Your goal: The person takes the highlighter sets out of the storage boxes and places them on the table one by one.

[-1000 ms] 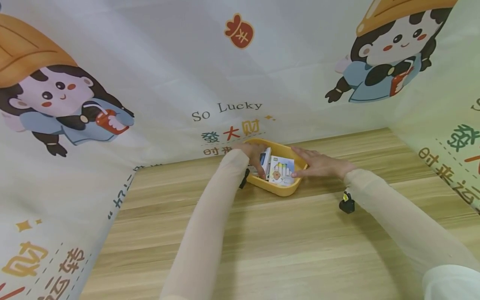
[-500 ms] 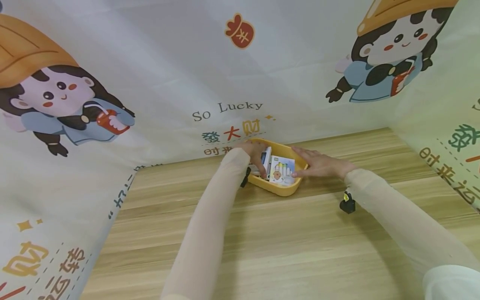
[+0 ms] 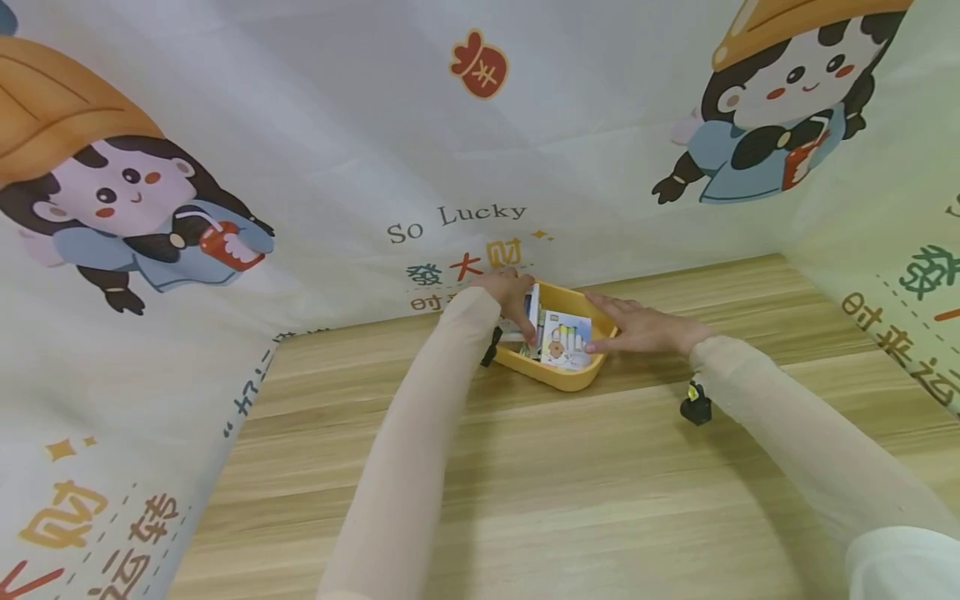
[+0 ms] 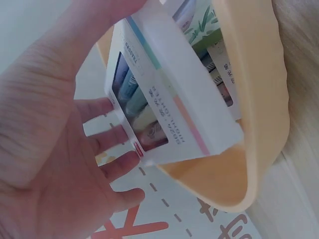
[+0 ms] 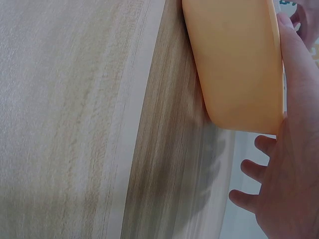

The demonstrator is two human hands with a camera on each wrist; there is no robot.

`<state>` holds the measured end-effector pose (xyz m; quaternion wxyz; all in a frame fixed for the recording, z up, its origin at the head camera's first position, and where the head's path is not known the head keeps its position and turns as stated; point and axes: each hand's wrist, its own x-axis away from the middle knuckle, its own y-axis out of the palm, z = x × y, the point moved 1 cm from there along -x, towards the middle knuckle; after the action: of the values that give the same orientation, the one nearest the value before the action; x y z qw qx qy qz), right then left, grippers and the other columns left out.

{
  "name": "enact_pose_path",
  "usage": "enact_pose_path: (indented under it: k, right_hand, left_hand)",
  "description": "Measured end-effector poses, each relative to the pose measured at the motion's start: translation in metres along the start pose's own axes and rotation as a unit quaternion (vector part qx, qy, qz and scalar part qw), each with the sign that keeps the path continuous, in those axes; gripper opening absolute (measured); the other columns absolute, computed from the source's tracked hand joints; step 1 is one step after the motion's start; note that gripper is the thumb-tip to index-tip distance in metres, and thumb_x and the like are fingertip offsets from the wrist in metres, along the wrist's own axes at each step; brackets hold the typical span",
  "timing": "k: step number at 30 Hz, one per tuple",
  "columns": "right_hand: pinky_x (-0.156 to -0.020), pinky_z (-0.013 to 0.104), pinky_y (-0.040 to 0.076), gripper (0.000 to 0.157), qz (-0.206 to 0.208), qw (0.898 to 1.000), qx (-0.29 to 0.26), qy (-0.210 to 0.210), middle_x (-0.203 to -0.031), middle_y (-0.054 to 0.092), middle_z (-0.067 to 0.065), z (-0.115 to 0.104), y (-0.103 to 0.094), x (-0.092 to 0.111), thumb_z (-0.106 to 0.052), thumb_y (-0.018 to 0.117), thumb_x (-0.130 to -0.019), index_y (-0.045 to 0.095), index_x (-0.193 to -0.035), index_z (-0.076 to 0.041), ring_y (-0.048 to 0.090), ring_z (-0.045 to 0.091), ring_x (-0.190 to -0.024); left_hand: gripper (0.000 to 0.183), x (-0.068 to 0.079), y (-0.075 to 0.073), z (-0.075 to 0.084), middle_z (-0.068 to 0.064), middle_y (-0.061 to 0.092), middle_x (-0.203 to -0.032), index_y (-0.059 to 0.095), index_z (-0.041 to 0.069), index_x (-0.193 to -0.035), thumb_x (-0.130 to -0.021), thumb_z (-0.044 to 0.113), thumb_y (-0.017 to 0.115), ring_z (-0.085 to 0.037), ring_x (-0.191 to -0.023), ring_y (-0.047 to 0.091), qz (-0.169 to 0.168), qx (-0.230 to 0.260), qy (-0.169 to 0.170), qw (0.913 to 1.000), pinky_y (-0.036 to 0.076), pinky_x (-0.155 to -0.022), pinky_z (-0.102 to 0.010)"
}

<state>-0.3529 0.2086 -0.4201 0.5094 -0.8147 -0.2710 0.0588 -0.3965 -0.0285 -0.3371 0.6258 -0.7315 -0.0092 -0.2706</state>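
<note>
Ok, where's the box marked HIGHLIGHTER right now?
In the head view, the HIGHLIGHTER box is at the left end of the yellow basket, just left of the cartoon-print box; the left wrist view shows it tilted in the left hand.

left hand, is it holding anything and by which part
The left hand holds the white box, fingers at the edge beside its window.

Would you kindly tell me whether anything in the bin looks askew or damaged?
The white highlighter box sits askew at one end of the yellow bin, out of line with its rim, probably because the left hand holds it. No spill or damage shows.
</note>
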Motion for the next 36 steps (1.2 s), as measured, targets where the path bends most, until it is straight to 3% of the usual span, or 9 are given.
enact_pose_path:
  k: [7,13,22,28,36]
  right_hand:
    - [-0.123,0.064,0.007,0.102,-0.002,1.000,0.003,-0.006,-0.169,-0.002,0.012,0.001,0.000,-0.001,-0.068,0.052,-0.090,-0.006,-0.160,-0.021,0.005,0.042,-0.154]
    - [-0.123,0.063,0.006,0.102,-0.005,1.000,-0.001,-0.011,-0.169,-0.003,0.012,-0.004,0.000,0.000,-0.067,0.052,-0.091,-0.006,-0.160,-0.019,0.004,0.042,-0.154]
    - [-0.122,0.067,0.005,0.103,-0.007,1.000,-0.010,-0.007,-0.168,-0.001,0.016,-0.005,-0.001,0.002,-0.066,0.053,-0.090,-0.006,-0.160,-0.019,0.002,0.044,-0.154]
    - [-0.121,0.069,0.006,0.103,-0.007,1.000,-0.018,0.003,-0.168,-0.003,0.015,-0.004,-0.002,0.002,-0.067,0.054,-0.089,-0.006,-0.160,-0.021,0.001,0.045,-0.153]
    - [-0.119,0.072,0.006,0.103,-0.003,1.000,-0.022,0.004,-0.168,-0.003,0.017,-0.006,-0.001,0.002,-0.066,0.055,-0.089,-0.005,-0.160,-0.021,0.001,0.048,-0.152]
  left_hand:
    - [0.116,0.006,-0.003,-0.003,-0.012,0.022,-0.165,0.026,0.019,-0.157,-0.066,0.068,0.080,-0.034,-0.152,0.023,-0.008,0.002,-0.013,0.9999,0.032,-0.120,-0.053]
    - [0.117,0.022,-0.006,-0.007,-0.015,0.022,-0.165,0.026,0.016,-0.156,-0.066,0.070,0.078,-0.036,-0.151,0.026,0.004,-0.005,-0.029,0.9996,0.034,-0.119,-0.052]
    - [0.124,0.041,-0.011,-0.012,-0.016,0.009,-0.167,0.017,0.014,-0.159,-0.067,0.071,0.077,-0.038,-0.155,0.008,-0.005,0.026,-0.024,0.9994,0.021,-0.125,-0.054]
    - [0.119,0.048,-0.012,-0.013,-0.014,0.014,-0.167,0.023,0.015,-0.158,-0.068,0.071,0.077,-0.035,-0.153,0.018,-0.003,0.035,-0.029,0.9990,0.029,-0.121,-0.054]
    - [0.119,0.057,-0.007,-0.011,-0.015,0.020,-0.165,0.024,0.012,-0.157,-0.068,0.075,0.073,-0.036,-0.151,0.025,0.020,0.011,-0.017,0.9996,0.035,-0.118,-0.055]
